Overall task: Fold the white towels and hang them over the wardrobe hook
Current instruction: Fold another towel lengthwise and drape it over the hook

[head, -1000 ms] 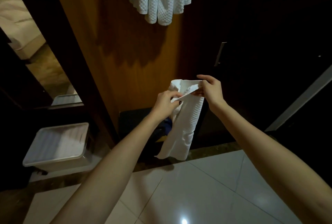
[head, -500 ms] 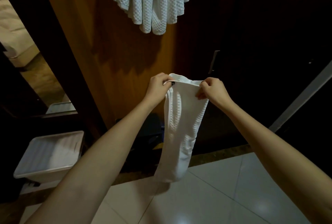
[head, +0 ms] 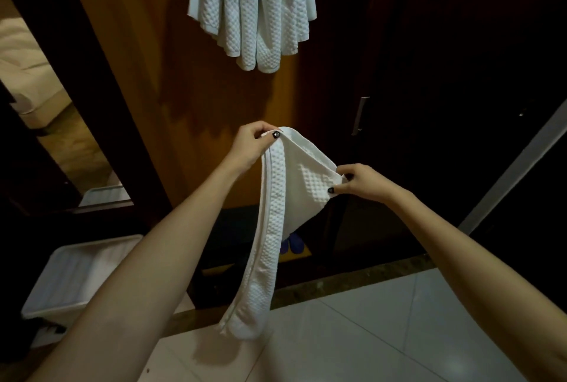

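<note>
Dim warm light, glare on floor tiles (head: 454, 364), dark right side, wide-angle bending

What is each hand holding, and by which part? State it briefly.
Both hold one white towel by its top edge. The left hand pinches the upper corner, and the right hand pinches the opposite corner, lower down. The rest hangs down.

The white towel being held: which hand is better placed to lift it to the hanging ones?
Probably the left hand: it pinches the top corner of the white towel, higher and nearly under the hanging towels; the right hand grips a lower corner.
</note>
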A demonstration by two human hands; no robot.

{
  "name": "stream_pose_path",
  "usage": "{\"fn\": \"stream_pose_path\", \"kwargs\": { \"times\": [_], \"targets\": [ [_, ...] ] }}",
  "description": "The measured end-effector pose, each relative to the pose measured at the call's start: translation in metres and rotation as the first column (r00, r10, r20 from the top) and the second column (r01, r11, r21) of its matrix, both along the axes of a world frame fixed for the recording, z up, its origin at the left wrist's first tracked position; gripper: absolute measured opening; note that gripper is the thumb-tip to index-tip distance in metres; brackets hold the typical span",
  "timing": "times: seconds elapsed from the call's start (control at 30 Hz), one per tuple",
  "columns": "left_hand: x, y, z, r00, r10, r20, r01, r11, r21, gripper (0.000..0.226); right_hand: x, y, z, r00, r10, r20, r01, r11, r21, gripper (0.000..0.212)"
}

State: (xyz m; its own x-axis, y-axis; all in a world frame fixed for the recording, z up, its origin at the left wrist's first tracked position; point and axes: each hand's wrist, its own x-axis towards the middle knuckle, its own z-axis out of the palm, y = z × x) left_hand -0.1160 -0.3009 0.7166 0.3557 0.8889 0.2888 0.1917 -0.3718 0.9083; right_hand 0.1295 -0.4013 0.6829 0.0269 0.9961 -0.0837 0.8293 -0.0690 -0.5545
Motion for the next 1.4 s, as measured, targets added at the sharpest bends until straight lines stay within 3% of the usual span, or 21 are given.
{"fn": "stream_pose_path", "kwargs": {
  "times": [0.1, 0.3, 0.37, 0.47, 0.6, 0.9, 1.13, 1.3, 1.4],
  "targets": [
    [-0.02, 0.003, 0.004, 0.998, -0.015, 0.056, 0.018, 0.999, -0.04, 0.009, -0.005, 0.004, -0.01, 0.996, -0.03, -0.086, 0.038, 0.996, 0.083, 0.015],
    [-0.05, 0.005, 0.016, 0.981, 0.031, 0.19, -0.003, 0.989, -0.146, 0.007, -0.021, 0.013, -0.012, 0.997, 0.083, 0.007, -0.083, 0.996, 0.029, 0.015],
    [-0.061, 0.01, 0.018, 0.992, 0.089, 0.089, -0.079, 0.991, -0.107, 0.005, -0.024, 0.016, -0.011, 0.996, 0.081, 0.048, -0.085, 0.991, 0.103, 0.025],
    [-0.076, 0.015, 0.011, 0.967, 0.185, -0.177, -0.192, 0.981, -0.021, 0.012, -0.024, 0.021, -0.006, 0.999, 0.016, 0.037, -0.023, 0.974, 0.225, 0.023],
    [-0.091, 0.012, -0.01, 0.915, 0.183, -0.36, -0.194, 0.981, 0.007, 0.007, -0.03, 0.029, -0.003, 0.998, -0.05, 0.049, 0.032, 0.953, 0.302, 0.028],
    [-0.101, 0.016, -0.034, 0.915, 0.214, -0.342, -0.193, 0.977, 0.095, 0.019, -0.039, 0.03, 0.01, 0.997, -0.069, 0.041, 0.047, 0.913, 0.406, 0.023],
    [-0.08, 0.02, -0.045, 0.819, 0.313, -0.481, -0.259, 0.949, 0.178, 0.024, -0.041, 0.02, 0.006, 0.99, -0.08, 0.114, 0.004, 0.834, 0.552, 0.022],
    [-0.068, 0.028, -0.046, 0.85, 0.248, -0.464, -0.35, 0.925, -0.148, 0.014, -0.03, 0.009, -0.001, 0.986, -0.072, 0.152, -0.03, 0.814, 0.58, 0.018],
    [-0.064, 0.023, -0.047, 0.878, 0.209, -0.431, -0.267, 0.961, -0.077, 0.011, -0.024, 0.009, -0.004, 0.982, -0.144, 0.124, 0.054, 0.837, 0.545, 0.031]
  ]
}}
